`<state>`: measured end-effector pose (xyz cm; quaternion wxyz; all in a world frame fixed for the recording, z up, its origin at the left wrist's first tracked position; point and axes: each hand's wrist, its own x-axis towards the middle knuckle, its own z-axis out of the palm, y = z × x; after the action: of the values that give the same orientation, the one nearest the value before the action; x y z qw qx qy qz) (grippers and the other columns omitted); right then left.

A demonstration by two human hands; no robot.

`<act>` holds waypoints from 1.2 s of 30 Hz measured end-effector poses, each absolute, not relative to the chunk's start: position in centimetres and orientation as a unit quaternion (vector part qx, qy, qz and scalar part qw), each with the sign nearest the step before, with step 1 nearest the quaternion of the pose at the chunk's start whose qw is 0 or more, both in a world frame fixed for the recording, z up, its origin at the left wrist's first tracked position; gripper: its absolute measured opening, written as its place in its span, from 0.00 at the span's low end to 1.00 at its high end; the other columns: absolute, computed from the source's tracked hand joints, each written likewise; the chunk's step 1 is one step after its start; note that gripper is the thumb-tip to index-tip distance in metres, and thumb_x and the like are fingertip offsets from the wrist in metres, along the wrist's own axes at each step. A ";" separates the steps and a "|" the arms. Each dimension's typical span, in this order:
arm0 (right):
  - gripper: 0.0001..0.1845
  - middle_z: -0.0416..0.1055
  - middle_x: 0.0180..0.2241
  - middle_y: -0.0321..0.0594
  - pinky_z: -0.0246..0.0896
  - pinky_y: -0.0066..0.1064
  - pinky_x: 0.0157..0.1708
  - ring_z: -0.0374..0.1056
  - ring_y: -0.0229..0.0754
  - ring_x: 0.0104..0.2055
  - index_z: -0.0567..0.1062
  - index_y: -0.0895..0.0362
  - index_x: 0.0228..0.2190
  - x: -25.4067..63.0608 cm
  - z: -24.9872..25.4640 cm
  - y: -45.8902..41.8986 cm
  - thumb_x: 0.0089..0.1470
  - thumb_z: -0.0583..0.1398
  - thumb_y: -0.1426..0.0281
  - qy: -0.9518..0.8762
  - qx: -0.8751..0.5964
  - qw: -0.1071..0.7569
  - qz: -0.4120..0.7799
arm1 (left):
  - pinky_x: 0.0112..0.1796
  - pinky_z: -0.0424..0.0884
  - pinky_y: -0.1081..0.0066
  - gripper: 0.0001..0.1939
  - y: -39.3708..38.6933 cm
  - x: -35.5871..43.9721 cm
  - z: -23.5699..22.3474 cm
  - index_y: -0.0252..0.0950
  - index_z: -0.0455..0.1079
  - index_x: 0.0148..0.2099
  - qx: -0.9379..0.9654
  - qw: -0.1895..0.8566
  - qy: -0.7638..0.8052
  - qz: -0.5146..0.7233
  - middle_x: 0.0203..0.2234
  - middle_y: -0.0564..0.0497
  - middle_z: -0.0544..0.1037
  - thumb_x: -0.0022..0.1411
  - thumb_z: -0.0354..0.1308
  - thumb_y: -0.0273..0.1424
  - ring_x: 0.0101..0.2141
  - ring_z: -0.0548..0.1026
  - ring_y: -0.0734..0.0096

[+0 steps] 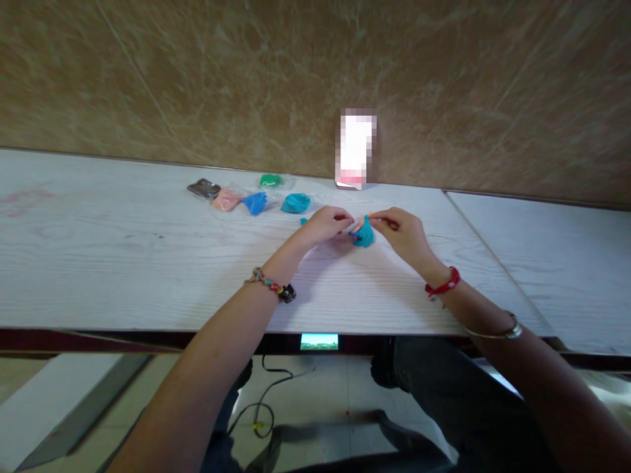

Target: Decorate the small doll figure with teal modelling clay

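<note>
A small teal clay figure with a dark blue bit and a peach-coloured patch stands on the white table between my hands. My left hand is closed at its left side, with curled fingers against it; their tips are partly hidden. From the right, my right hand pinches at the figure's top, where a tiny orange spot shows by the fingertips. A little teal lump lies just behind my left wrist.
Bags of clay lie at the back left: teal, blue, peach, black and green. A phone-like thing with a blurred-out bright front leans on the brown wall. A lit screen shows below the table's front edge.
</note>
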<state>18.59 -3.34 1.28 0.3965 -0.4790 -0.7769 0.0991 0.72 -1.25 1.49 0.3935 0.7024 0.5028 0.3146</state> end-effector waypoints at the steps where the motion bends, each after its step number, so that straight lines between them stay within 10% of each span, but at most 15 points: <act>1: 0.09 0.72 0.25 0.38 0.54 0.28 0.26 0.62 0.36 0.25 0.78 0.58 0.30 18.8 1.2 -3.0 0.50 0.58 0.69 -0.763 -0.485 0.411 0.112 | 0.26 0.60 0.77 0.08 -1.2 0.7 1.4 0.29 0.72 0.32 0.697 0.402 0.506 0.311 0.20 0.53 0.71 0.58 0.51 0.25 0.23 0.67 0.79; 24: 0.08 0.71 0.36 0.43 0.62 0.32 0.36 0.67 0.42 0.38 0.76 0.57 0.34 17.3 -0.1 -3.9 0.51 0.58 0.74 -0.857 -0.450 0.251 0.009 | 0.23 0.59 0.77 0.08 -2.7 1.2 2.5 0.33 0.68 0.42 0.642 0.504 0.522 0.245 0.19 0.56 0.71 0.59 0.53 0.24 0.17 0.66 0.80; 36: 0.09 0.71 0.39 0.43 0.61 0.30 0.36 0.68 0.41 0.39 0.76 0.58 0.33 18.3 0.2 -4.0 0.51 0.57 0.76 -0.901 -0.377 0.211 0.037 | 0.25 0.61 0.76 0.11 -2.2 0.8 1.9 0.31 0.70 0.42 0.718 0.396 0.531 0.214 0.25 0.50 0.76 0.56 0.54 0.24 0.22 0.69 0.75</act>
<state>18.31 -4.04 0.22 0.2108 -0.3775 -0.9010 0.0369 0.79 -2.19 1.89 0.3956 0.7180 0.5313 0.2138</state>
